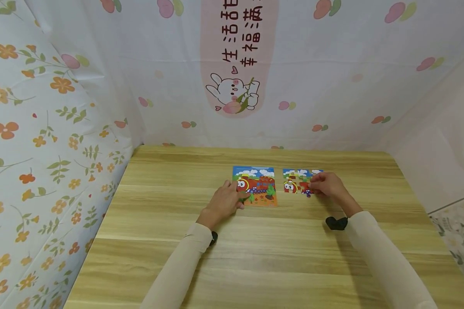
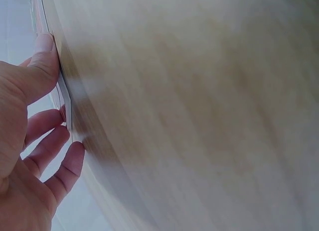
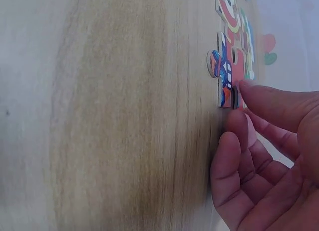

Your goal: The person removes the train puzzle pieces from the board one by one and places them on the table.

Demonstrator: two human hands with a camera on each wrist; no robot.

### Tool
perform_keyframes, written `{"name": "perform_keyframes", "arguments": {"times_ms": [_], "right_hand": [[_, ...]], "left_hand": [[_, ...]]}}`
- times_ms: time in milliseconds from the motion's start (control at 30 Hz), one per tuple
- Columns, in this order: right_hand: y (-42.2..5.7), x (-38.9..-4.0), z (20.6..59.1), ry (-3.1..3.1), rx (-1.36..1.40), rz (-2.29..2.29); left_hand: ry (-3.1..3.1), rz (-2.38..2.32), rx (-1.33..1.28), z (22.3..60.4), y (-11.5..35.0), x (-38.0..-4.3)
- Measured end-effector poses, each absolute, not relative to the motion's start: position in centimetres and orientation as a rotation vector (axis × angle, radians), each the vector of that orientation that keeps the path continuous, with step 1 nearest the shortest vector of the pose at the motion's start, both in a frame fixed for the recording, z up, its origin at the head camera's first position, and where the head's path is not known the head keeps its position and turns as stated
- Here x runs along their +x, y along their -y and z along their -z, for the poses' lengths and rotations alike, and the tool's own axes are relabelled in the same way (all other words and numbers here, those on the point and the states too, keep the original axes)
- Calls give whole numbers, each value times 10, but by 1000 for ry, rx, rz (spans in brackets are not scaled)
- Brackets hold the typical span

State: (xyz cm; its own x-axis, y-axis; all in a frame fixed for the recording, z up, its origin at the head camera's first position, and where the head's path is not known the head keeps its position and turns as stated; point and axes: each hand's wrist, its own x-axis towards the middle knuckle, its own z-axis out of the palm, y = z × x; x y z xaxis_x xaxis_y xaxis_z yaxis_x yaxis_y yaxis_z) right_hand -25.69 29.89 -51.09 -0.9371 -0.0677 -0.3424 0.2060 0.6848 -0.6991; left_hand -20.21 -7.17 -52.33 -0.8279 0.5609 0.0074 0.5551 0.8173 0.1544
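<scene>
A picture card (image 1: 261, 199) with a red train under a blue sky lies flat on the table, and my left hand (image 1: 223, 201) rests on its left edge with loosely bent fingers. In the left wrist view the thumb (image 2: 46, 59) touches the card's edge. To the right, a partly joined jigsaw puzzle (image 1: 291, 187) shows the same train face and sky, with gaps between some pieces. My right hand (image 1: 328, 185) is at its right side, where thumb and forefinger pinch a puzzle piece (image 3: 235, 97) against the joined part. The fingers hide most of that piece.
The wooden table (image 1: 278, 262) stretches in front of both hands. A white printed cloth (image 1: 170, 94) hangs behind its back edge, and a flowered cloth (image 1: 46, 154) hangs along the left. Dark bands (image 1: 336, 223) sit at the wrists.
</scene>
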Motion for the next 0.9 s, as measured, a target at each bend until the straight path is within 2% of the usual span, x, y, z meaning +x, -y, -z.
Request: {"name": "perform_keyframes", "arguments": {"times_ms": [900], "right_hand": [[-295,-259,506,-2655,-6,1074]], "left_hand": [[-2946,-193,892,522,70,-202]]}}
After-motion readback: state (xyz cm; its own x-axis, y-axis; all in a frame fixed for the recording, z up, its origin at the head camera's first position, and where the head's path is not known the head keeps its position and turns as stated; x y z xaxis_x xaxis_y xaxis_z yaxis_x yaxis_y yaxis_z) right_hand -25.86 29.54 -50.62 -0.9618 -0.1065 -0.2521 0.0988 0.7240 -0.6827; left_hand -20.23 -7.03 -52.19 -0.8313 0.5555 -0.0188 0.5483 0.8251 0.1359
